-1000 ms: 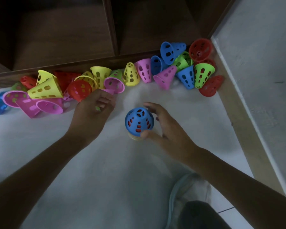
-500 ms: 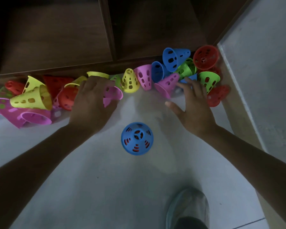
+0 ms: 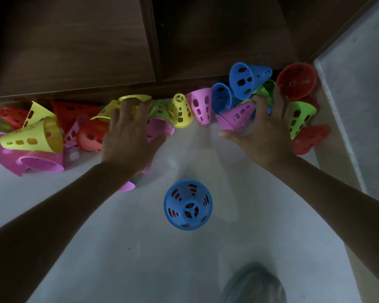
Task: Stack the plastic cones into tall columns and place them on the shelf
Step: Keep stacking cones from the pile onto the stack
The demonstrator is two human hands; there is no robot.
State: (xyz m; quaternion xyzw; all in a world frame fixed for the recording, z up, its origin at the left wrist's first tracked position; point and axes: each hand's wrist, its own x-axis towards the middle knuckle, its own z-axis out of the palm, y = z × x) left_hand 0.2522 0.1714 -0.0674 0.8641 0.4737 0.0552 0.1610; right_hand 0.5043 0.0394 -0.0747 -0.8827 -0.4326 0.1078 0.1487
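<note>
Top-down view from the head camera onto a pale floor (image 3: 118, 248) in front of a dark wooden shelf (image 3: 74, 51), whose lower compartments are split by an upright divider (image 3: 150, 36). A stack of cones (image 3: 188, 204) stands upright alone on the floor between the two forearms, near the centre; its top cone is blue, and red shows through its slots. A row of loose cones lies tumbled along the foot of the shelf. From left to right it includes a large yellow cone (image 3: 34, 136) on its side over pink cones (image 3: 39, 164), a red cone (image 3: 91, 136), a small upright yellow cone (image 3: 181, 111), a pink cone (image 3: 201, 106), a purple cone (image 3: 236, 117) on its side, a blue cone (image 3: 247, 79) lying with its wide mouth toward the camera, a green cone (image 3: 300, 119), and a red cone (image 3: 297, 80) against the grey wall (image 3: 359, 84) at the right. The left hand (image 3: 129, 136) reaches into the row with fingers spread, lying over a pink cone (image 3: 160, 126) and touching a yellow cone (image 3: 135, 98) at the fingertips; whether it grips either cannot be told. The right hand (image 3: 263, 132) is spread wide, thumb out beside the purple cone, fingers (image 3: 258, 101) reaching in among the blue and green cones; no cone is seen held. A blurred shoe (image 3: 254, 285) shows at the bottom edge.
</note>
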